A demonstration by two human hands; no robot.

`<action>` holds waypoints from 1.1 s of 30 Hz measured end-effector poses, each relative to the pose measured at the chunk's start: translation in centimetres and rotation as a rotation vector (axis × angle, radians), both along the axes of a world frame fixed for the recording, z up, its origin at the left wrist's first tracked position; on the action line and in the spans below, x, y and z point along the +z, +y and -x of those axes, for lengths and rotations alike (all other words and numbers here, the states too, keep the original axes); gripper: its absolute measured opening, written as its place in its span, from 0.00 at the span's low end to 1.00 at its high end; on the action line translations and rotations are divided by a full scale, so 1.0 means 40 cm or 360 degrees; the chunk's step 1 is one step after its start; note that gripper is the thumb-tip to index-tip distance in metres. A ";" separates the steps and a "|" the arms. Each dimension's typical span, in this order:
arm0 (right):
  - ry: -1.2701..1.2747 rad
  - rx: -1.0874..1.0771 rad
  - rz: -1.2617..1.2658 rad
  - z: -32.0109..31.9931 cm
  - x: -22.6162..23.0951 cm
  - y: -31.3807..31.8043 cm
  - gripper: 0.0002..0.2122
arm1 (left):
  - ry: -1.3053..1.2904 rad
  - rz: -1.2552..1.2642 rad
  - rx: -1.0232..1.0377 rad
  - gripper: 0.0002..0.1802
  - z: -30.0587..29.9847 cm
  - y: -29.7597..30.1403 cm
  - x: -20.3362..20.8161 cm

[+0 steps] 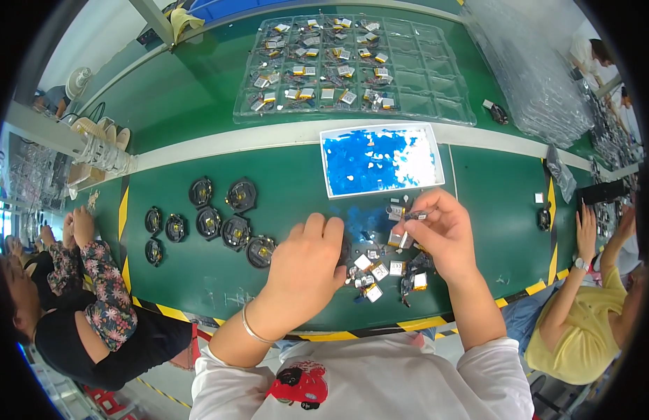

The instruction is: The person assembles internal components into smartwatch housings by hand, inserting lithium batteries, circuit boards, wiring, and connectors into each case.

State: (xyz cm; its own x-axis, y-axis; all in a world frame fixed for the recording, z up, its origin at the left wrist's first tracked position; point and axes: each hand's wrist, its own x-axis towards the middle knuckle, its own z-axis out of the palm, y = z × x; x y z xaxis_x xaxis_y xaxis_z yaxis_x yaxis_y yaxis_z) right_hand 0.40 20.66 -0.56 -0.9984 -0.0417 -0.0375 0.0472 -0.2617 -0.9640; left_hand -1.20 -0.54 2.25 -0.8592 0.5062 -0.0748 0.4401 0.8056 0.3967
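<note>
My left hand [303,269], a bracelet at its wrist, curls down on the green bench. Its fingers close round a dark part [346,250], mostly hidden behind them. To the right, my right hand [447,238] pinches a small dark wired piece [417,215] between thumb and fingertips. Below and between the hands lie several small silver battery packs [379,271] with dark wires, loosely heaped. Left of my left hand, several round black housings [236,232] sit apart on the bench; the closest one [260,251] is beside my wrist.
Beyond my hands stands a white shallow box [382,192] with a blue-and-white smeared inside. Farther back lies a clear compartment tray [436,66] of battery packs, with stacked clear trays [531,70] to its right. Co-workers sit at both sides. Striped tape [422,323] marks the near edge.
</note>
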 end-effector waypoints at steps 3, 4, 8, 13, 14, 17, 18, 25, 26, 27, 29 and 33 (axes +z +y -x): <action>-0.0066 0.0001 -0.0061 0.000 0.002 0.007 0.09 | -0.0004 -0.0525 0.0119 0.27 0.018 0.002 -0.001; -0.0079 -0.0003 -0.0058 0.000 0.005 0.008 0.09 | -0.0017 -0.0521 0.0117 0.27 0.027 0.001 0.008; 0.0008 -0.0073 -0.0140 -0.010 0.019 -0.002 0.07 | -0.0297 -0.1054 0.0082 0.29 0.050 -0.008 -0.004; 0.0296 -0.0096 -0.0460 -0.016 0.031 -0.019 0.07 | -0.1298 -0.1888 0.0285 0.26 0.055 0.016 -0.036; 0.0279 -0.0102 -0.0463 -0.018 0.028 -0.021 0.07 | -0.1477 -0.1869 0.0361 0.27 0.056 0.018 -0.038; 0.0495 -0.0116 -0.0715 -0.021 0.017 -0.027 0.06 | -0.1314 -0.1854 0.0361 0.23 0.038 0.037 -0.054; 0.0482 -0.0115 -0.0714 -0.023 0.016 -0.029 0.06 | -0.1107 -0.1856 0.0313 0.21 0.032 0.043 -0.059; 0.1018 -0.0257 -0.1209 -0.027 0.000 -0.059 0.07 | -0.1298 -0.1845 0.0445 0.12 0.007 0.049 -0.030; 0.1144 -0.0295 -0.1302 -0.025 -0.003 -0.062 0.06 | -0.1302 -0.1851 0.0456 0.12 0.003 0.051 -0.029; 0.1139 -0.0282 -0.1303 -0.024 -0.004 -0.064 0.06 | -0.1294 -0.1918 0.0435 0.12 -0.001 0.054 -0.030; 0.1291 -0.0326 -0.1378 -0.019 -0.007 -0.067 0.06 | -0.1282 -0.1992 0.0423 0.13 -0.001 0.050 -0.035; 0.1382 -0.0328 -0.1480 -0.013 -0.012 -0.074 0.07 | -0.1240 -0.1964 0.0286 0.16 0.002 0.037 -0.050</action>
State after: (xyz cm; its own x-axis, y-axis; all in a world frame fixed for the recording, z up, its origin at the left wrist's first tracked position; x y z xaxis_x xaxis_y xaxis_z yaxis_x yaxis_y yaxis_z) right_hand 0.92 17.70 -1.06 -0.6951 -0.1934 0.6924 -0.6447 0.5939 -0.4814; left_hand -1.29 0.93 0.26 -0.8621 0.4848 -0.1475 -0.2697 -0.1926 0.9435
